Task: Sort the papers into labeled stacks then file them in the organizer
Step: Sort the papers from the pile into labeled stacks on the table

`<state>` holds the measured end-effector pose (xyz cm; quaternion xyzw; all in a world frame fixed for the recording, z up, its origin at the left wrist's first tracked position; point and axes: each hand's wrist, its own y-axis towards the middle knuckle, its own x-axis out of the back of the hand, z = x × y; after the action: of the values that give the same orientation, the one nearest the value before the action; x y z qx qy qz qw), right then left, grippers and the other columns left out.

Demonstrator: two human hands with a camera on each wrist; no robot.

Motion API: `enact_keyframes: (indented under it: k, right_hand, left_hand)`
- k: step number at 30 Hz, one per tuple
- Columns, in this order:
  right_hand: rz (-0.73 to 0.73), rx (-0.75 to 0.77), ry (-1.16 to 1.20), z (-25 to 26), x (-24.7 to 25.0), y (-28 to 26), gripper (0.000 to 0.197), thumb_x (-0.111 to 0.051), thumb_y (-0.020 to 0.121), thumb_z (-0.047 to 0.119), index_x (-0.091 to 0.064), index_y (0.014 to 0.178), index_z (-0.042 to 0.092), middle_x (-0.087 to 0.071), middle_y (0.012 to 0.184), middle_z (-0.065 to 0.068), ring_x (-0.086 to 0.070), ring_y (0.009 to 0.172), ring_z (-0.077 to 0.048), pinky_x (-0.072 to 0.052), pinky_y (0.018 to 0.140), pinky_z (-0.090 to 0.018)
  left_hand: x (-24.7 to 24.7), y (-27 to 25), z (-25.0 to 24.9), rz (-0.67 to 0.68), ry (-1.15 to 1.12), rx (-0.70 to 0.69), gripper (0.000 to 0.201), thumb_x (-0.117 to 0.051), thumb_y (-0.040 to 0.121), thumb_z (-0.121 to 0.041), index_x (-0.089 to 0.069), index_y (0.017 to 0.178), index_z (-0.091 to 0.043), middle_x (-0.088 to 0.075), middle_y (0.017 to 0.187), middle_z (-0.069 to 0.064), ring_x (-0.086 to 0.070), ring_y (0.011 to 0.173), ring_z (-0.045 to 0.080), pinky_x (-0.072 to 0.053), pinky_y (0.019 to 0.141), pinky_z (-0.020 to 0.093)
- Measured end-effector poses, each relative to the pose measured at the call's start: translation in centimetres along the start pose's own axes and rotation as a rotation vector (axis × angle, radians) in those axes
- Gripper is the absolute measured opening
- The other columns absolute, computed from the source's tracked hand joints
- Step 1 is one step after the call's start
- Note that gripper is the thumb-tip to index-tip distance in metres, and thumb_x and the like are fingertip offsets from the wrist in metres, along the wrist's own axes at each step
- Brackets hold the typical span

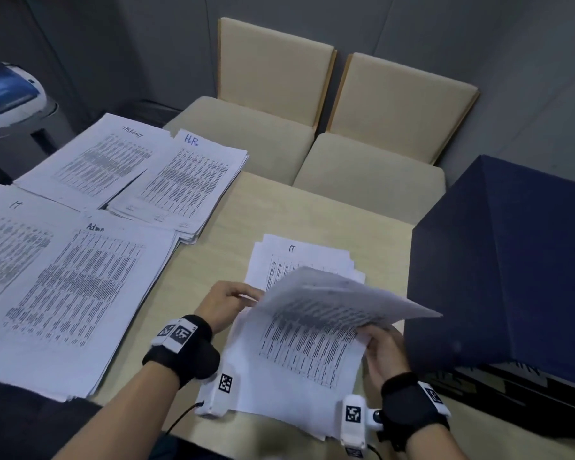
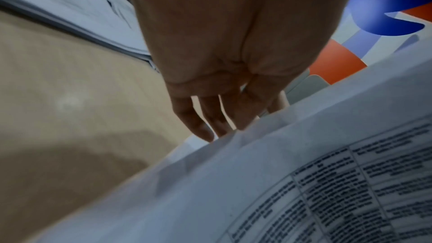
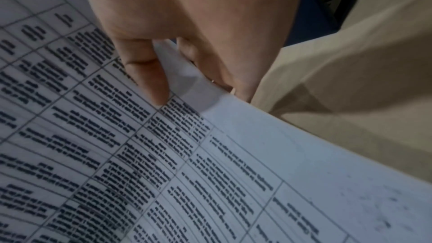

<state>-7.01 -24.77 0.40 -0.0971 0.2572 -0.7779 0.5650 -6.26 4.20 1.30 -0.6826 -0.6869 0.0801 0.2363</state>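
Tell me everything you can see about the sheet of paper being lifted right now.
The lifted sheet is thin white paper printed with a black-ruled table of dense text, too blurred to read. It arches above the unsorted pile on the table. The right hand pinches its near right edge; the left hand touches its left edge.

1. I see both forearms bare, with no sleeves reaching the wrists.
2. My left hand has a black strap wrapped around the wrist behind it, with a white block bearing black-and-white square markers on top.
3. A white camera housing with another square marker hangs below that wrist; a thin black cable runs from it.
4. My right hand has a matching black strap, white marker block and white housing with a round lens.
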Motion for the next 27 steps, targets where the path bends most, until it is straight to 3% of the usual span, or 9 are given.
enact_keyframes:
  k: [3, 5, 7, 9, 11, 15, 18, 22, 27]
  right_hand:
    - [-0.068, -0.016, -0.038, -0.2, 0.6, 0.1, 0.028, -0.043, 0.083, -0.019, -0.056, 0.077, 0.005, -0.065, 0.063, -0.001, -0.060, 0.064, -0.015, -0.047, 0.059, -0.024]
    - [-0.149, -0.014, -0.063, -0.8, 1.3, 0.7, 0.038, -0.036, 0.092, -0.013, -0.053, 0.078, 0.017, -0.063, 0.057, 0.011, -0.056, 0.061, -0.009, -0.047, 0.055, -0.018]
    - [-0.168, -0.014, -0.108, -1.4, 1.8, 1.3, 0.032, -0.033, 0.103, 0.004, -0.052, 0.089, 0.027, -0.063, 0.077, 0.011, -0.053, 0.073, -0.006, -0.048, 0.063, -0.013]
    - [-0.129, 0.030, -0.086, -1.4, 1.8, 1.1, 0.024, -0.040, 0.103, 0.010, -0.060, 0.107, 0.023, -0.063, 0.102, 0.001, -0.057, 0.090, -0.014, -0.049, 0.084, -0.027]
    - [-0.133, 0.056, -0.084, -1.1, 1.9, 0.8, 0.023, -0.046, 0.099, 0.005, -0.064, 0.107, 0.016, -0.068, 0.103, -0.001, -0.062, 0.090, -0.013, -0.049, 0.081, -0.029]
    - [-0.211, 0.005, -0.060, -1.0, 2.5, 0.4, 0.029, -0.045, 0.082, -0.017, -0.062, 0.075, 0.006, -0.068, 0.059, 0.004, -0.064, 0.063, -0.015, -0.050, 0.051, -0.018]
    - [-0.205, 0.002, -0.096, -0.8, 2.5, 0.6, 0.023, -0.047, 0.079, -0.019, -0.060, 0.074, 0.000, -0.066, 0.055, 0.001, -0.063, 0.054, -0.012, -0.050, 0.054, -0.023]
    - [-0.191, -0.030, -0.084, -0.2, 2.2, 1.0, 0.016, -0.052, 0.073, -0.015, -0.060, 0.080, -0.004, -0.063, 0.073, -0.016, -0.060, 0.070, -0.028, -0.045, 0.063, -0.033]
    - [-0.115, -0.007, -0.092, 0.5, 0.8, 1.6, 0.019, -0.048, 0.080, -0.019, -0.055, 0.075, -0.001, -0.057, 0.068, -0.010, -0.054, 0.066, -0.023, -0.046, 0.063, -0.028]
  left_hand:
    - [-1.0, 1.2, 1.1, -0.177, 0.370, 0.025, 0.018, -0.065, 0.086, -0.008, -0.067, 0.100, -0.018, -0.068, 0.108, 0.001, -0.063, 0.099, 0.019, -0.049, 0.089, 0.028]
    - [-1.6, 2.0, 2.1, -0.163, 0.637, 0.107, 0.045, -0.074, 0.081, -0.037, -0.057, 0.117, -0.014, -0.057, 0.117, 0.004, -0.060, 0.101, 0.021, -0.049, 0.091, 0.033]
    - [-2.4, 2.3, 2.3, -0.158, 0.721, 0.147, 0.062, -0.076, 0.074, -0.050, -0.051, 0.116, -0.013, -0.049, 0.116, 0.005, -0.057, 0.103, 0.024, -0.048, 0.090, 0.035]
    - [-3.2, 2.6, 2.6, -0.164, 0.786, 0.131, 0.059, -0.076, 0.073, -0.052, -0.052, 0.110, -0.012, -0.050, 0.111, 0.006, -0.057, 0.101, 0.026, -0.049, 0.087, 0.036]
    - [-3.7, 2.9, 2.9, -0.158, 0.825, 0.105, 0.046, -0.071, 0.078, -0.051, -0.056, 0.096, -0.011, -0.054, 0.099, 0.007, -0.057, 0.088, 0.027, -0.048, 0.073, 0.035]
    - [-4.0, 3.3, 2.7, -0.152, 0.693, 0.091, 0.035, -0.069, 0.082, -0.040, -0.058, 0.065, -0.012, -0.061, 0.065, 0.004, -0.058, 0.062, 0.026, -0.041, 0.051, 0.026]
    - [-3.3, 3.3, 1.4, -0.217, 0.620, 0.023, 0.045, -0.066, 0.085, -0.039, -0.046, 0.056, -0.012, -0.051, 0.053, 0.003, -0.052, 0.057, 0.026, -0.032, 0.049, 0.026]
    - [-1.8, 3.6, 0.2, -0.156, 0.283, -0.195, 0.056, -0.081, 0.075, -0.033, -0.033, 0.051, -0.017, -0.027, 0.053, -0.001, -0.025, 0.052, 0.015, -0.019, 0.050, 0.030]
    - [-1.1, 3.5, -1.5, 0.123, -0.144, -0.170, 0.037, -0.088, 0.067, -0.017, -0.067, 0.083, 0.009, -0.067, 0.072, 0.002, -0.059, 0.063, 0.011, -0.049, 0.062, 0.025]
